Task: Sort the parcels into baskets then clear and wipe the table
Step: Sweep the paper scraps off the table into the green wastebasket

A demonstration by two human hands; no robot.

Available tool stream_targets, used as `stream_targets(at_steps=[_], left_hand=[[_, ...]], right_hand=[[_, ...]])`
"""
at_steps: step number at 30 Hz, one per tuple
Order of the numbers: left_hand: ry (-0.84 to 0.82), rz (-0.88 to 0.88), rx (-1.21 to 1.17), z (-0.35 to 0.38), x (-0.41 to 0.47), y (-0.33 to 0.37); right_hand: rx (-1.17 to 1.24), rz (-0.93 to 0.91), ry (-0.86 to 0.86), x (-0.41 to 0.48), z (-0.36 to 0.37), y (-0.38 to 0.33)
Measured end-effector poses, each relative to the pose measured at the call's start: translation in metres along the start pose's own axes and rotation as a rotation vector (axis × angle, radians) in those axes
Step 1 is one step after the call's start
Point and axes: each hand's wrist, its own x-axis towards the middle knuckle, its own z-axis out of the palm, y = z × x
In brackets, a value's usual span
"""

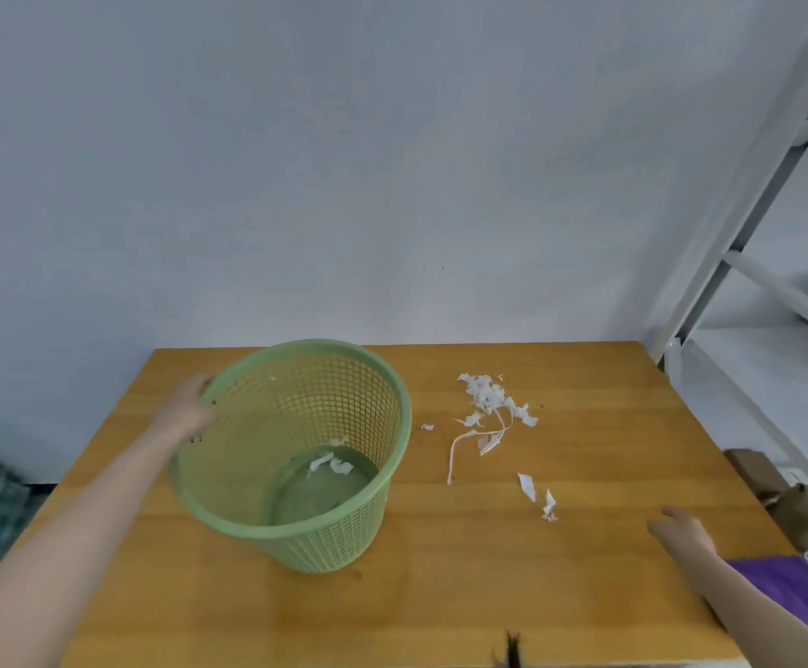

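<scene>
- Head view: my left grip (187,407) is closed on the far-left rim of the green basket (344,542). The basket sits on the left half of the table (440,605), tilted so its mouth faces me.
- A few white bits (332,464) already lie in the basket's bottom.
- My right grip (681,530) is low over the table's right side, fingers loose and spread, holding nothing. The purple cloth (787,595) lies just beside that wrist at the table's edge.
- Torn paper scraps (489,402) are strewn on the bare wood to the right of the basket, apart from it, some trailing toward my right grip.
- I see no parcels on the table, so I judge the sorting done and the clearing in hand.
- Next, I think, the empty grip must gather or sweep the scraps leftward while I hold the basket's lip low at the table to catch them. The small flakes may scatter. The cloth is for wiping afterwards.
</scene>
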Motion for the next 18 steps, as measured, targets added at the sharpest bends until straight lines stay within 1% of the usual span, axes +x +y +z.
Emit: stream_targets(at_steps=[3,5,7,9,11,14,18], left_hand=[[0.005,-0.005,0.066,0.000,0.000,-0.005],[0.030,-0.024,0.114,0.001,0.004,-0.004],[0.070,-0.017,0.111,0.006,0.002,-0.005],[0.131,-0.002,0.083,0.012,0.001,-0.007],[0.166,0.026,0.077,0.016,0.000,-0.010],[0.197,0.038,0.073,0.017,0.003,-0.010],[0.228,0.053,0.078,0.021,0.000,-0.006]], right_hand=[[-0.103,-0.091,-0.151,0.004,0.011,-0.027],[-0.233,-0.210,-0.270,0.010,0.024,-0.051],[-0.417,-0.373,-0.377,0.011,0.043,-0.074],[-0.664,-0.565,-0.426,0.013,0.066,-0.093],[-0.803,-0.675,-0.478,0.013,0.090,-0.106],[-0.856,-0.767,-0.546,0.002,0.124,-0.125],[-0.915,-0.846,-0.565,-0.017,0.161,-0.135]])
